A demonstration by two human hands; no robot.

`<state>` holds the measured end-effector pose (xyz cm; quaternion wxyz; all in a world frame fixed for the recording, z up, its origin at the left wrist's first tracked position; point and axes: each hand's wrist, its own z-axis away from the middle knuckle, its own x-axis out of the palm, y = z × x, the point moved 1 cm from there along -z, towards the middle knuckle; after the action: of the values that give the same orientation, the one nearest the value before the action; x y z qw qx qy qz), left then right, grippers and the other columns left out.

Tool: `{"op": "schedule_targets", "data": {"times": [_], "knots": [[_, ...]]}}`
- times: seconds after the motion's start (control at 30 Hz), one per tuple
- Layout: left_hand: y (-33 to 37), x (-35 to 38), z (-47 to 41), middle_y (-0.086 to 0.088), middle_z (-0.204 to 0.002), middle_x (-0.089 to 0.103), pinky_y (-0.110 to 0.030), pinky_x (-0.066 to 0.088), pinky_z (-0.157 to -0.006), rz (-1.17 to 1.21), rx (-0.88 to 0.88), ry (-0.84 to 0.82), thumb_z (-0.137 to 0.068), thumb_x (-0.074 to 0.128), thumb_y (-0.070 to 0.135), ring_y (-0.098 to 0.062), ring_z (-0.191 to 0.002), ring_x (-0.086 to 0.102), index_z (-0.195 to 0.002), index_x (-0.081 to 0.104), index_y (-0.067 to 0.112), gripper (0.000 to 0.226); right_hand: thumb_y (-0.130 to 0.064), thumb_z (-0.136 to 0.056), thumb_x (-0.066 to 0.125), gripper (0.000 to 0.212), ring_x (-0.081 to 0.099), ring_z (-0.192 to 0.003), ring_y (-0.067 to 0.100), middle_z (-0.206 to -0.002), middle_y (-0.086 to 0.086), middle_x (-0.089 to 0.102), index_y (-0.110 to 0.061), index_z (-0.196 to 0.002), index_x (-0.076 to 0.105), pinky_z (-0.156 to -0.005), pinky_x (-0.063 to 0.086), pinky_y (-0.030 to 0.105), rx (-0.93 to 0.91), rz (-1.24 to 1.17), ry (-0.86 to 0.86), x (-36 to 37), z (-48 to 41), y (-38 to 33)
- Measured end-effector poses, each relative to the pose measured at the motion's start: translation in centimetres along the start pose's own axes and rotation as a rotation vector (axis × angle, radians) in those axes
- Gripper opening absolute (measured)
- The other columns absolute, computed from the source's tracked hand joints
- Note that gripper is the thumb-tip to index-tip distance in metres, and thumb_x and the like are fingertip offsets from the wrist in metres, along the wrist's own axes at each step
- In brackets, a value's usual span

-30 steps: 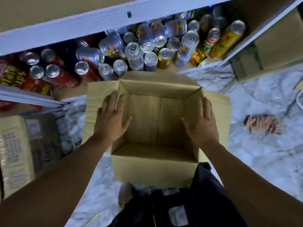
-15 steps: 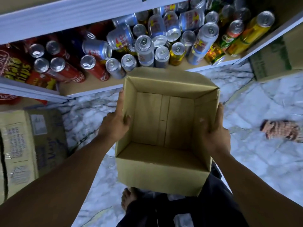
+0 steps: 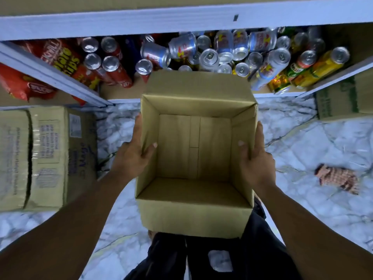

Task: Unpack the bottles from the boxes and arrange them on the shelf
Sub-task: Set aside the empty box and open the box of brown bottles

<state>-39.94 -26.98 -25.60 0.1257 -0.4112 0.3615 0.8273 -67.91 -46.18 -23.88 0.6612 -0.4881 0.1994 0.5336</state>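
Note:
An empty brown cardboard box [image 3: 193, 215] hangs in front of me with its top open and nothing inside. My left hand [image 3: 133, 152] grips its left wall, thumb hooked over the rim into the box. My right hand [image 3: 256, 156] grips the right wall the same way. Beyond the box, the low white shelf [image 3: 125, 23] holds several drink cans: silver-blue ones [image 3: 222, 47], red ones [image 3: 113, 71] and yellow ones [image 3: 321, 67], some upright and some lying on their sides.
A closed printed carton [image 3: 48, 156] stands on the marble floor at left, another carton [image 3: 343, 98] at right under the shelf. Red snack bags [image 3: 26, 85] fill the left shelf bay. A crumpled brown wrapper [image 3: 339, 178] lies on the floor at right. My dark trousers show below.
My hands shifted from pressing the side flaps down to gripping the box walls, and the box has come up off the floor toward me. The view has shifted relative to the shelf.

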Motion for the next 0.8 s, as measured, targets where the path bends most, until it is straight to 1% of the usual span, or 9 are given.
{"op": "schedule_targets", "data": {"times": [0.07,0.13,0.2,0.33,0.37,0.47,0.57,0.63,0.8], "knots": [[-0.7,-2.3,1.9,-0.028,-0.095,0.069,-0.050,0.058,-0.064,0.011,-0.019,0.034,-0.099,0.056,0.054,-0.041,-0.067,0.066,-0.157,-0.016,0.047,0.093,-0.052,-0.105,0.038,0.070,0.064,-0.093,0.046,-0.100,0.021,0.071,-0.047,-0.159,-0.006,-0.078,0.045,0.047,-0.031,0.004,-0.012,-0.2,1.2,-2.1],[-1.5,-4.7,4.0,-0.026,-0.085,0.068,-0.040,0.052,-0.052,-0.020,-0.034,0.087,-0.099,0.059,0.046,-0.035,-0.055,0.060,-0.162,-0.006,0.032,0.091,-0.052,-0.104,0.039,0.070,0.064,-0.091,0.047,-0.092,0.021,0.070,-0.046,-0.160,-0.003,-0.076,0.047,0.047,-0.065,0.009,-0.027,-0.4,2.6,-4.4],[-2.2,-7.1,6.6,-0.022,-0.076,0.067,-0.032,0.044,-0.050,-0.007,-0.099,0.105,-0.100,0.057,0.047,-0.027,-0.051,0.056,-0.160,-0.011,0.035,0.091,-0.053,-0.103,0.040,0.071,0.066,-0.084,0.046,-0.078,0.017,0.066,-0.045,-0.160,-0.002,-0.074,0.051,0.048,-0.119,0.024,-0.047,-0.9,4.1,-7.0],[-4.3,-10.9,12.5,-0.023,-0.105,0.072,-0.040,0.052,-0.059,0.098,-0.203,0.181,-0.101,0.054,0.049,-0.041,-0.072,0.067,-0.157,-0.020,0.042,0.093,-0.050,-0.104,0.043,0.071,0.066,-0.087,0.046,-0.086,0.023,0.069,-0.046,-0.161,0.001,-0.072,0.047,0.044,-0.243,0.092,-0.085,-2.0,7.0,-12.4],[-4.7,-11.7,14.0,-0.022,-0.104,0.072,-0.043,0.054,-0.061,0.129,-0.221,0.215,-0.100,0.054,0.052,-0.042,-0.073,0.067,-0.157,-0.020,0.044,0.094,-0.051,-0.103,0.044,0.072,0.066,-0.087,0.046,-0.089,0.024,0.070,-0.047,-0.161,0.001,-0.071,0.045,0.043,-0.272,0.108,-0.091,-2.4,7.7,-14.0],[-6.0,-13.9,18.4,-0.011,-0.071,0.062,-0.036,0.048,-0.054,0.186,-0.298,0.297,-0.096,0.049,0.059,-0.037,-0.064,0.065,-0.153,-0.024,0.051,0.093,-0.052,-0.102,0.044,0.072,0.066,-0.078,0.042,-0.089,0.023,0.070,-0.048,-0.161,0.001,-0.069,0.051,0.045,-0.404,0.143,-0.130,-3.2,9.8,-18.7],[-7.2,-16.2,22.0,-0.006,-0.070,0.059,-0.035,0.039,-0.056,0.199,-0.422,0.346,-0.100,0.052,0.052,-0.038,-0.072,0.066,-0.152,-0.024,0.045,0.092,-0.048,-0.103,0.046,0.073,0.058,-0.057,0.029,-0.073,0.017,0.066,-0.043,-0.162,0.003,-0.060,0.055,0.046,-0.547,0.200,-0.192,-3.4,11.8,-24.0],[-8.3,-17.3,24.7,-0.010,-0.072,0.064,-0.038,0.044,-0.059,0.229,-0.496,0.394,-0.100,0.051,0.052,-0.038,-0.074,0.065,-0.152,-0.026,0.047,0.093,-0.045,-0.104,0.047,0.073,0.059,-0.054,0.031,-0.068,0.019,0.064,-0.040,-0.163,0.004,-0.054,0.054,0.047,-0.651,0.246,-0.227,-2.8,13.4,-27.5],[-11.6,-18.9,32.1,-0.003,-0.065,0.055,-0.034,0.034,-0.054,0.308,-0.697,0.537,-0.099,0.053,0.054,-0.035,-0.070,0.065,-0.154,-0.022,0.046,0.094,-0.056,-0.100,0.037,0.074,0.068,-0.082,0.044,-0.119,0.027,0.067,-0.039,-0.163,0.004,-0.064,0.055,0.048,-0.913,0.370,-0.287,0.9,18.6,-34.9]]}}
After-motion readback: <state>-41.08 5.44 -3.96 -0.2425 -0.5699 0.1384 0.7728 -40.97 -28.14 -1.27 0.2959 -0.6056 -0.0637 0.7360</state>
